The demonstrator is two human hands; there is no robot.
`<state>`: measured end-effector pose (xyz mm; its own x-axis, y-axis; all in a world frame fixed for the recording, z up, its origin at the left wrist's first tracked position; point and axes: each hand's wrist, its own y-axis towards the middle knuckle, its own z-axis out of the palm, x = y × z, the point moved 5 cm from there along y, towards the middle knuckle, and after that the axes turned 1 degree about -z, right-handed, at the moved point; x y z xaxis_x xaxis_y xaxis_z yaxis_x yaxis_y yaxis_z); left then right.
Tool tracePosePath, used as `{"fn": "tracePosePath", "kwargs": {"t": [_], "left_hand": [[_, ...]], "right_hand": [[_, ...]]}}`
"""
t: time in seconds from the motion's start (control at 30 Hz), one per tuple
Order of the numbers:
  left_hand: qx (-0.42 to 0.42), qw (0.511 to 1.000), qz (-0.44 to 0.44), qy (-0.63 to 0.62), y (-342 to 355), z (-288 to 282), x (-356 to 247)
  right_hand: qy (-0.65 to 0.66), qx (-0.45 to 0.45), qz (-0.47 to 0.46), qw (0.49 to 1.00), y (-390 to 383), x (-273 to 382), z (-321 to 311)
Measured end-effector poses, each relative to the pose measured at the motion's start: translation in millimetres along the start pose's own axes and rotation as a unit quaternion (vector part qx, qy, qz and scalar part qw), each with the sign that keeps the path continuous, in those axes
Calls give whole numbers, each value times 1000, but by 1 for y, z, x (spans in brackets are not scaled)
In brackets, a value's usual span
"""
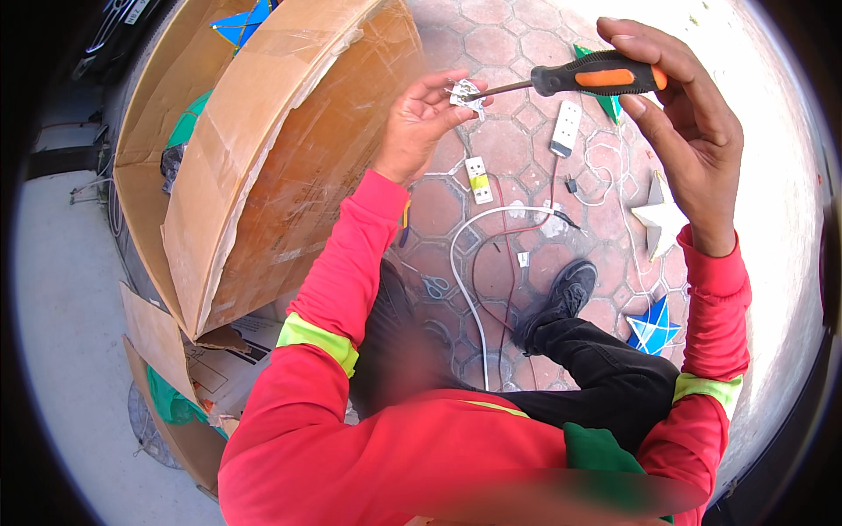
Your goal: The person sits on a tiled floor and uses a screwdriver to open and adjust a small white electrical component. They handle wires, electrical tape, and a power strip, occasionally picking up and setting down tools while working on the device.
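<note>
Up in front of me, my left hand point(421, 123) pinches a small white piece with metal-looking parts point(467, 98); its exact kind cannot be made out. My right hand point(688, 118) grips the butt of a screwdriver point(605, 74) between thumb and fingers. Its handle is black with orange inlays, and the shaft points left, its tip meeting the white piece. On the paving below lie a white power strip point(567, 129) and a smaller white socket block point(479, 181) with a yellow patch. A thick white cable point(458, 263) curves near my feet.
A large cardboard box point(272, 193) stands close on my left. Scissors point(435, 287) and a black plug point(572, 186) lie on the hexagonal paving point(500, 131). Along the right lie green point(605, 103), white point(660, 217) and blue point(652, 328) star decorations, joined by a thin cord.
</note>
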<state>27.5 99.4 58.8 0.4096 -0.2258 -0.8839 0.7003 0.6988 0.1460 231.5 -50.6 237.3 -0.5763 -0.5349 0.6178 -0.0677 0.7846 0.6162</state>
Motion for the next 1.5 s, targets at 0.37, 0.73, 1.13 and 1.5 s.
{"fn": "tracePosePath", "kwargs": {"t": [0.37, 0.73, 1.13, 1.5], "left_hand": [[16, 1000, -5, 6, 0, 1, 5], [3, 1000, -20, -15, 1, 1, 4], [-1, 1000, -9, -15, -1, 5, 0], [-8, 1000, 6, -2, -1, 8, -2]], "right_hand": [[73, -40, 35, 996, -9, -8, 3], [39, -18, 15, 999, -6, -3, -3], [32, -49, 35, 998, -12, -9, -5], [6, -57, 26, 998, -11, -7, -4]]}}
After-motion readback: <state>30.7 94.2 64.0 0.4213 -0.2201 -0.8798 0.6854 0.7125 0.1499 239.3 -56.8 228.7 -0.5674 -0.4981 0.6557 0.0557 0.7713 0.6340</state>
